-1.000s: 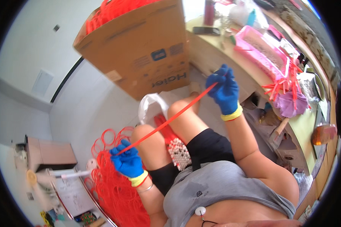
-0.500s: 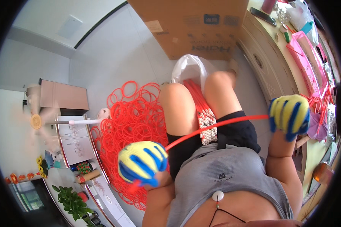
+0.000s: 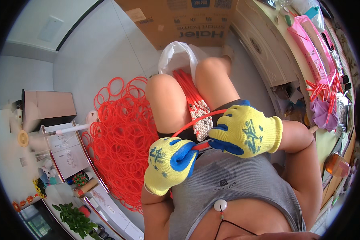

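A red strip (image 3: 200, 147) is bent into a loop above the person's lap, close in front of the grey top (image 3: 244, 176). The left hand (image 3: 164, 165), in a yellow and blue glove, has its fingers curled closed, pinching the strip at the loop's near side. The right hand (image 3: 246, 132), gloved alike, also grips it with bent fingers; its fingertips seem to press near the strip's end, though the glove partly covers that spot. Just beyond, between the thighs, lies a bundle of red strips (image 3: 184, 85) with white tips, by a white plastic bag (image 3: 166, 60). Left of the legs, red rings (image 3: 124, 140) spread over the floor (image 3: 104, 56). Farther off stands a cardboard box (image 3: 160, 36).
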{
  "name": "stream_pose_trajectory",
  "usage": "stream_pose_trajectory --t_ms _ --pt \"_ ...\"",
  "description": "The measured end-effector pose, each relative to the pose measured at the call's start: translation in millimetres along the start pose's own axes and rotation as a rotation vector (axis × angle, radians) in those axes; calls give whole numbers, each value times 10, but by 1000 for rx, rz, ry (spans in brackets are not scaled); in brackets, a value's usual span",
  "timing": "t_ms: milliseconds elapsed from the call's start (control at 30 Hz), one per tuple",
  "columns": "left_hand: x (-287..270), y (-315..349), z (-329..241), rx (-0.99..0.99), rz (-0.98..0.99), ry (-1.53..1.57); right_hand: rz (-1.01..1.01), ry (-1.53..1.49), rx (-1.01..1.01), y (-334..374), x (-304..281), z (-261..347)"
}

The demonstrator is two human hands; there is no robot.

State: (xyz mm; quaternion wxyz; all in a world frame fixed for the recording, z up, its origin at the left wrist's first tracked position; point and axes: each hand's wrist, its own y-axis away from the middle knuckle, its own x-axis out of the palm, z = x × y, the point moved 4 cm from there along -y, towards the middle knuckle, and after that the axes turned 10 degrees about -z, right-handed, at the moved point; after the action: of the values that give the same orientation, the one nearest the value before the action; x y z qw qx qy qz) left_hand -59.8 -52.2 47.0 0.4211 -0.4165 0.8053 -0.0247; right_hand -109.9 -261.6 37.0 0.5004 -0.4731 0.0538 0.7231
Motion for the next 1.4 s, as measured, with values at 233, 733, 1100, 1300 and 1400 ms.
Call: stream_pose_trajectory --t_ms 233,733,1100,1300,1400 --pt "28 23 39 -107 13 14 135 74 65 -49 1 28" --pt "-387 258 964 -400 -534 1446 -806 -1501 396 244 -275 -954" --pt "-406 406 1023 -261 -512 1348 -627 -1659 462 327 -71 -1063" --pt "-413 411 628 -364 -454 1009 -331 -1350 653 299 -122 -771" --pt "-340 296 371 -537 -301 973 -244 -828 235 185 -190 -469"
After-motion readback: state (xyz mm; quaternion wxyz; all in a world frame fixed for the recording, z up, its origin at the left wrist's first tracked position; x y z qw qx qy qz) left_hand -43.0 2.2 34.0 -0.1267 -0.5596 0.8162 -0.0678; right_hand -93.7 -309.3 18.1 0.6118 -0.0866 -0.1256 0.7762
